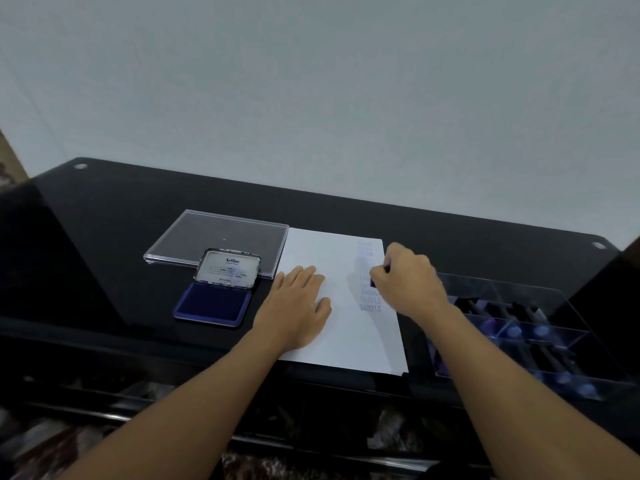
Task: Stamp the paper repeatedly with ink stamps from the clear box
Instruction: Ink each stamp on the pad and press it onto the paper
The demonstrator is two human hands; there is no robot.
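Note:
A white sheet of paper (pixel 341 334) lies on the black glass table. My left hand (pixel 299 304) rests flat on its left half with the fingers spread. My right hand (pixel 408 280) grips a small dark stamp (pixel 373 281) and holds its face down on the paper near the right edge. Several blue "SAMPLE" prints (pixel 370 299) run in a column just below the stamp, with fainter prints near the top right corner. The clear box (pixel 530 327) with several stamps in its compartments stands to the right of the paper.
An open blue ink pad (pixel 214 303) with its lid raised lies left of the paper. The clear box lid (pixel 214 237) lies flat behind it. A pale wall stands close behind the table's (pixel 104 237) far edge.

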